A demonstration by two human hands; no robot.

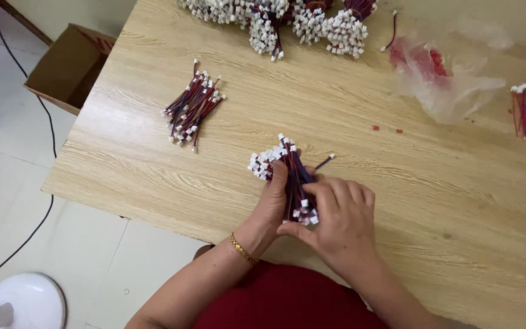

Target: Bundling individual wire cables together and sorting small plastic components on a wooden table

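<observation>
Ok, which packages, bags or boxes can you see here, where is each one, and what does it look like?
Cardboard box: on the floor off the table's far left corner, open-topped, brown.
Plastic bag: on the table at far right, crumpled, clear, with small red pieces inside.
No labels, signs or screens show.
Both hands hold a wire bundle, not packaging.

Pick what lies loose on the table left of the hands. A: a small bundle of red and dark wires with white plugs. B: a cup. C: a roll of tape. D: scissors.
A: a wire bundle with white plugs lies alone on the table, left of the hands.
</observation>
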